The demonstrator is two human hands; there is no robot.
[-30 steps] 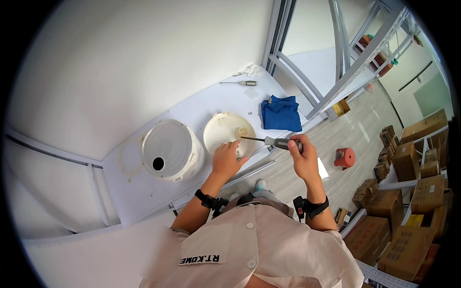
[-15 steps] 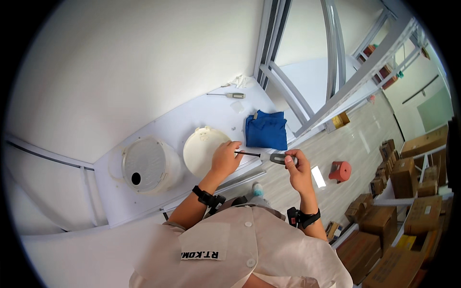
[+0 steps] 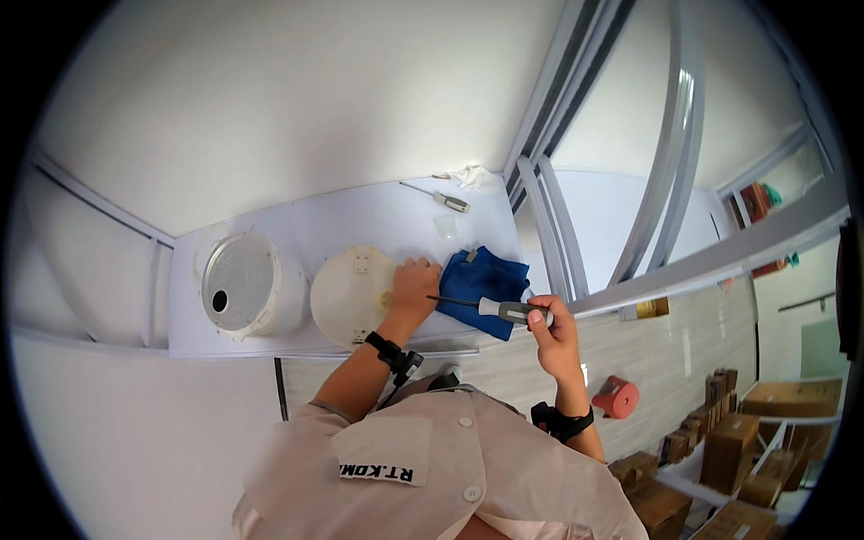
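My right hand (image 3: pixel 556 337) is closed round the grey handle of a screwdriver (image 3: pixel 511 310), its dark shaft pointing left. The shaft's tip ends at the side of my left hand (image 3: pixel 416 286), whose fingers are curled together; what they hold, if anything, is hidden. That hand is over the right edge of a round cream lid (image 3: pixel 346 292), which has small fittings near its rim and a yellowish round spot beside my thumb. Behind the screwdriver shaft lies a folded blue cloth (image 3: pixel 486 277).
A white drum-shaped container (image 3: pixel 243 286) with a dark round hole stands left of the lid. A second screwdriver (image 3: pixel 450 202), a clear plastic piece (image 3: pixel 445 227) and a crumpled white cloth (image 3: pixel 472 177) lie farther back. Metal posts (image 3: pixel 549 225) rise at the table's right; a red stool (image 3: pixel 619 397) stands on the floor.
My view has turned, so the table now lies more level. My left hand has come over the lid's right edge, and the screwdriver in my right hand now crosses in front of the blue cloth.
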